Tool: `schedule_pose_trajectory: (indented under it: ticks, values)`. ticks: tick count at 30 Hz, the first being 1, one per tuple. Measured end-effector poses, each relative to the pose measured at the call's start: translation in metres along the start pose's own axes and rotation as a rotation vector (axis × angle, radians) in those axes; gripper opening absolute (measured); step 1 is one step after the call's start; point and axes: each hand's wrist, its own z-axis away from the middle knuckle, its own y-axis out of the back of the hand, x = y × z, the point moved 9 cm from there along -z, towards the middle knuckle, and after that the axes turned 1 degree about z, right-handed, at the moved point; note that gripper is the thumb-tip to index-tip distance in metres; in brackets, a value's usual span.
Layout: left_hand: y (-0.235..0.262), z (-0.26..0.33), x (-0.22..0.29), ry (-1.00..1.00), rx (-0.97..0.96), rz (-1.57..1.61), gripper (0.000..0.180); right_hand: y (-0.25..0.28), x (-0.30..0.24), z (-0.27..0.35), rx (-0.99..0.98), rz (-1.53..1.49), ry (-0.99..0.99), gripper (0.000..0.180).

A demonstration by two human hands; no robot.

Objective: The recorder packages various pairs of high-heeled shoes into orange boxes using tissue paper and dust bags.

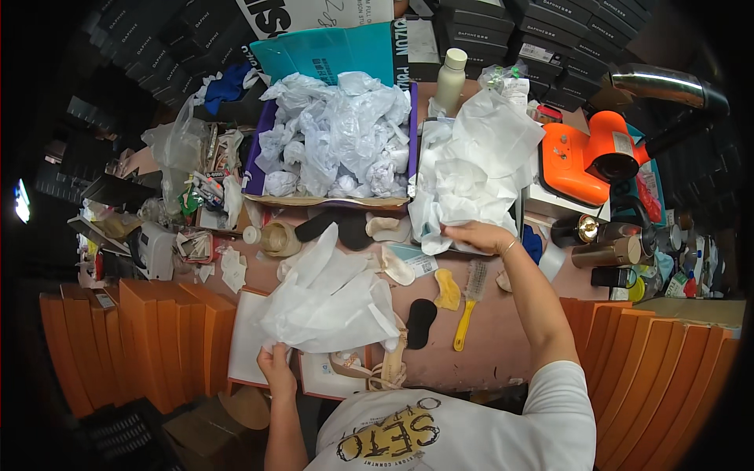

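Observation:
My left hand [276, 370] pinches the lower edge of a crumpled white tissue paper sheet [338, 294], which hangs over the near part of the table. Beneath it lie a pair of beige strappy sandals [391, 363], partly hidden, and an open white-lined shoebox [250, 334] with an orange edge. My right hand [477, 235] is at the near edge of a heap of white tissue paper [475, 157] in a box, its fingers closed on the paper. A purple box [413, 145] full of crumpled paper balls [338, 133] stands left of that heap.
A yellow-handled brush [465, 318], a yellow cloth [447, 290] and a black pad [421, 323] lie mid-table. A glass jar [279, 238] sits further left. An orange heat-blower stand [577, 161] and a pale bottle [451, 80] are at the back right. Orange shoeboxes [157, 337] flank both sides.

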Motion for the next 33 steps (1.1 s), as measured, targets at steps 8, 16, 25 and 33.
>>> schedule_pose_trajectory:
  ticks: [8, 16, 25, 33]
  values:
    - [0.001, 0.01, 0.002, 0.01, -0.068, -0.019, 0.013, -0.021, 0.003, -0.062, 0.102, 0.694, -0.25, 0.039]
    - [0.079, -0.013, 0.03, -0.131, 0.043, 0.186, 0.022, -0.005, -0.077, 0.026, 0.355, 0.619, 0.072, 0.029]
    - [0.082, 0.011, 0.134, -0.698, 0.073, -0.758, 0.024, 0.051, -0.041, -0.044, 0.75, 0.281, 0.132, 0.028]
    - [0.118, -0.024, -0.075, -0.187, -0.263, -1.146, 0.022, 0.028, 0.001, -0.063, 0.455, 0.529, -0.297, 0.047]
